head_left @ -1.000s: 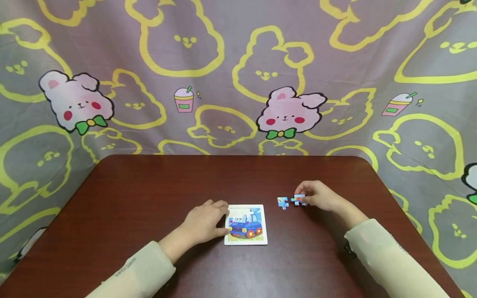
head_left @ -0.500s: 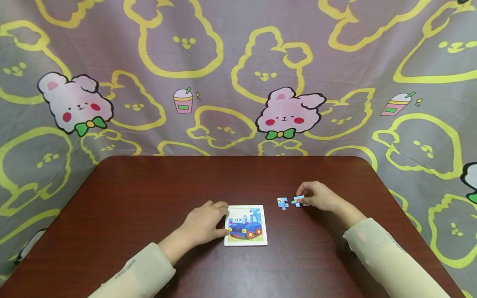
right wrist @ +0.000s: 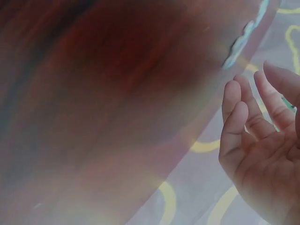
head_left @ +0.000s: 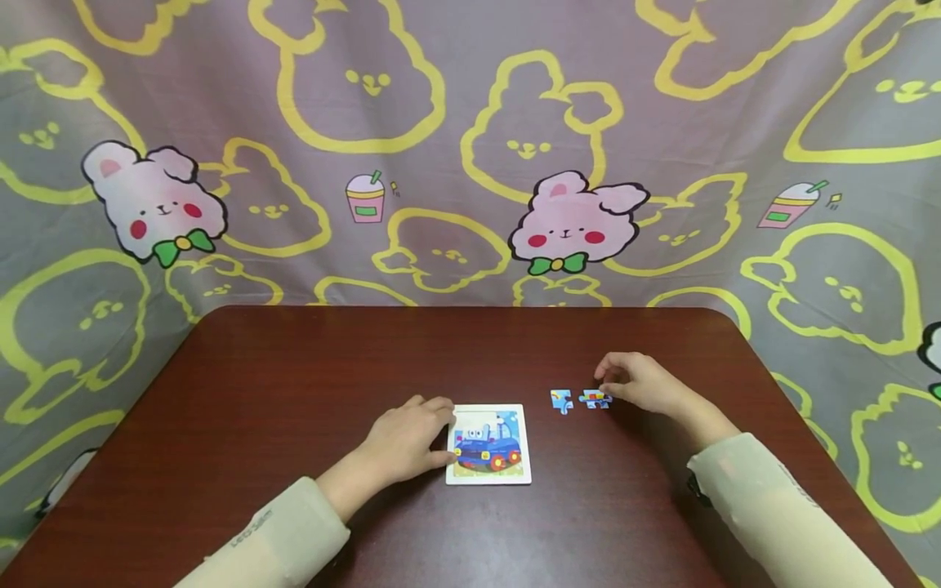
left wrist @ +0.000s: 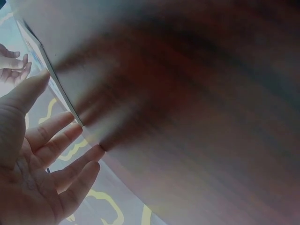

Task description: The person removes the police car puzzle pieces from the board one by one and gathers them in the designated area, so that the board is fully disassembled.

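A square puzzle board (head_left: 488, 480) with a white rim lies on the table, showing a blue cartoon car; a pale patch without picture is at its upper left. My left hand (head_left: 407, 438) rests at its left edge, fingertips and thumb spread along the rim, as the left wrist view shows too. Right of the board lie two blue puzzle pieces: the left puzzle piece (head_left: 560, 399) and the right puzzle piece (head_left: 595, 399). My right hand (head_left: 648, 385) hovers just beside the right piece, fingers loosely bent with nothing between them; the right wrist view shows its palm (right wrist: 267, 164) bare.
The dark reddish-brown table (head_left: 353, 351) extends around the board and pieces. Behind it hangs a grey-mauve curtain (head_left: 441, 180) printed with yellow outlines and pink rabbits.
My right hand has let go of the right puzzle piece and shifted slightly up and right. That piece, tilted in the fingers half a second ago, now lies level. The left hand stays put.
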`<state>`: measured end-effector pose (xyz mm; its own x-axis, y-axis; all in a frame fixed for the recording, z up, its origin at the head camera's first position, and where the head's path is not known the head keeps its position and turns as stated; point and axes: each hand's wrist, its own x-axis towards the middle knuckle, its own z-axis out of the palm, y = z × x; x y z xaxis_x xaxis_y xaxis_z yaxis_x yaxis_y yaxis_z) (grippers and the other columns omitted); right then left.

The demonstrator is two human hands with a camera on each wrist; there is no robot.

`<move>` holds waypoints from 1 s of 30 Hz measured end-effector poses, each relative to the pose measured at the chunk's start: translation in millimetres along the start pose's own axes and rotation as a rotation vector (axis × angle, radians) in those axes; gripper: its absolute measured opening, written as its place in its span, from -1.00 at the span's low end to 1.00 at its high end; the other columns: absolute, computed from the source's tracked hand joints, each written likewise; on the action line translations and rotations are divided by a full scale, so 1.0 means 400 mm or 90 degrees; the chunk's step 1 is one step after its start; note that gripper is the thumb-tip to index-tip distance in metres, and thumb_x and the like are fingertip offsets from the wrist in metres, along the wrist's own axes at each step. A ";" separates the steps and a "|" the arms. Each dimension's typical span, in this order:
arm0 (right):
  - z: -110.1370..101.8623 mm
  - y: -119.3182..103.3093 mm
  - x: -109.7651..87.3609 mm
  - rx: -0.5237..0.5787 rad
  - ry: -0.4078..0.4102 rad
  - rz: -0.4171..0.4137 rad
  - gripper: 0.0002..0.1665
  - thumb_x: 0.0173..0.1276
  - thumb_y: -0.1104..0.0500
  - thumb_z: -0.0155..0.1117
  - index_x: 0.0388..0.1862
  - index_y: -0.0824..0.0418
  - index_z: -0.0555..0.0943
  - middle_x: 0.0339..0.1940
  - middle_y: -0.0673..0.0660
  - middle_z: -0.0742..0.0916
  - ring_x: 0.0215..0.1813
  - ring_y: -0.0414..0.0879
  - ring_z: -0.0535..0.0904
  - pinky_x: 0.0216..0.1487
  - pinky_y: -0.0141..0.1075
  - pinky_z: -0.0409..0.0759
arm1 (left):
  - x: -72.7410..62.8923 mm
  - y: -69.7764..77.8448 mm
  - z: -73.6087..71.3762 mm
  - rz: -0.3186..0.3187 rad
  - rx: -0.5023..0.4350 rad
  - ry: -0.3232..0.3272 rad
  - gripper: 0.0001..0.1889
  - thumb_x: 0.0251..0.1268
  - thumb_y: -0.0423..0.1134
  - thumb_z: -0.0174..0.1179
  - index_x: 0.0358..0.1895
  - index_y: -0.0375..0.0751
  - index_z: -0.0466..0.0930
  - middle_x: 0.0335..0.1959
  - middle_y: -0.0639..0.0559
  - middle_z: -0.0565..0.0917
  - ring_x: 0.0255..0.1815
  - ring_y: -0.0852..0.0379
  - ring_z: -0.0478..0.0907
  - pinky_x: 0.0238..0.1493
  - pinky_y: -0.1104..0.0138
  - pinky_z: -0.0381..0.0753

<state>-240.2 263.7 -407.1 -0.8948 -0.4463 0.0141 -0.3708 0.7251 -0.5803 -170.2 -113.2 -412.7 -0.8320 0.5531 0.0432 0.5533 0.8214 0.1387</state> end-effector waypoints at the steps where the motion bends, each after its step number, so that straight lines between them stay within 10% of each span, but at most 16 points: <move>1: 0.003 -0.010 0.003 0.003 -0.005 -0.006 -0.88 0.28 0.34 0.35 -0.20 0.28 0.62 -0.35 0.05 0.71 -0.31 -0.18 0.52 -0.28 -0.33 0.49 | 0.000 0.000 -0.001 0.001 0.000 0.000 -0.55 0.06 0.08 0.46 -0.03 -0.06 0.69 0.20 0.03 0.63 0.08 -0.09 0.58 -0.22 0.08 0.68; 14: 0.113 -0.201 0.078 -0.017 -0.133 -0.126 -0.84 0.31 0.30 0.35 -0.15 0.14 0.65 -0.28 -0.01 0.67 -0.28 -0.22 0.53 -0.19 -0.35 0.56 | 0.002 0.001 0.004 -0.007 -0.007 0.003 -0.54 0.06 0.08 0.46 -0.02 -0.09 0.70 0.19 0.03 0.63 0.10 -0.09 0.57 -0.18 0.04 0.68; 30: 0.181 -0.237 0.099 -0.094 -0.190 -0.179 -0.79 0.27 0.20 0.43 -0.12 -0.02 0.70 -0.12 0.03 0.58 -0.19 -0.12 0.50 -0.08 -0.28 0.51 | 0.006 0.002 0.004 -0.011 0.000 -0.015 -0.54 0.06 0.09 0.45 -0.02 -0.07 0.70 0.18 0.05 0.63 0.09 -0.06 0.57 -0.19 0.07 0.68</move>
<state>-222.3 139.3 -410.6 -0.6504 -0.7539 -0.0933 -0.6415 0.6108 -0.4641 -171.7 -110.9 -414.2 -0.8402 0.5420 0.0178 0.5389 0.8307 0.1395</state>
